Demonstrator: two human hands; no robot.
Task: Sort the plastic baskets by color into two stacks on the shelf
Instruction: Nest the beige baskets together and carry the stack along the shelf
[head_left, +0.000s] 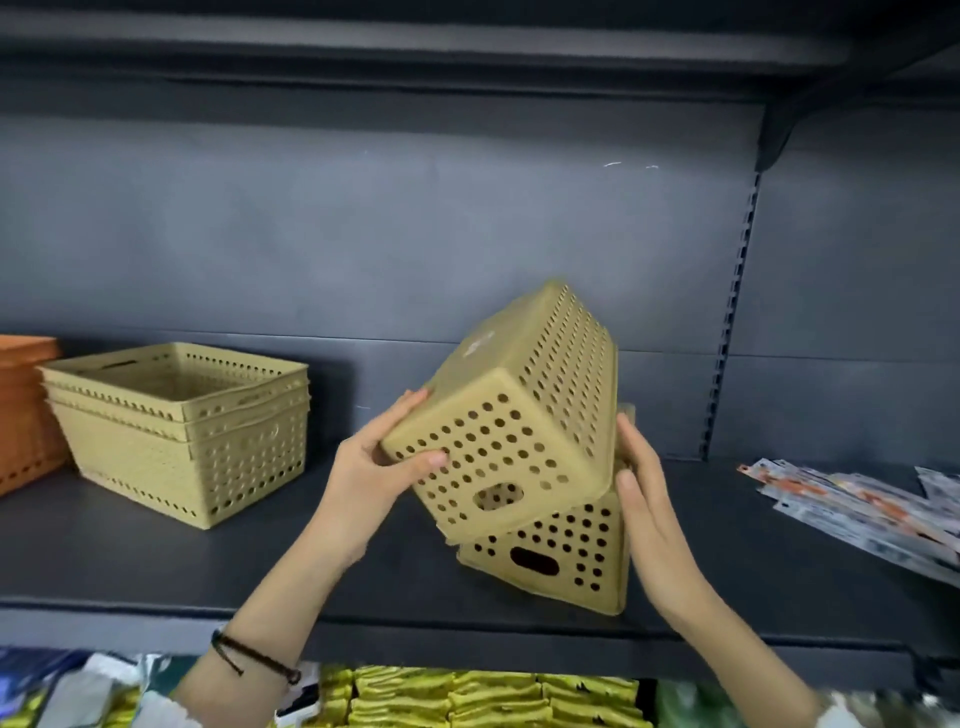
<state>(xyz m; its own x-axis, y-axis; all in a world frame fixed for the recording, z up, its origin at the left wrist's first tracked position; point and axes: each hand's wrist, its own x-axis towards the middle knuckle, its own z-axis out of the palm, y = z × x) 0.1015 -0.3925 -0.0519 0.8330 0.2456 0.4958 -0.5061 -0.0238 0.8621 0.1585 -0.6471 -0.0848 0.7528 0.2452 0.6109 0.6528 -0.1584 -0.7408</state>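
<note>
Left hand (387, 462) clamps corner of upturned tan basket (511, 410), thumb on perforated wall, fingers on base. Right hand (641, 483) open, flat against side, steadying tilt. Basket lifted off second tan basket (566, 558) on shelf (218, 566), likely bound for tan stack (182, 431) beside orange baskets (23, 410).

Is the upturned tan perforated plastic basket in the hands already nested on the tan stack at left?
No, the upturned tan perforated plastic basket is tilted between both hands, well right of the tan stack.

1 head camera faces the shelf (156, 561) closely (slightly downward, wide-angle).
</note>
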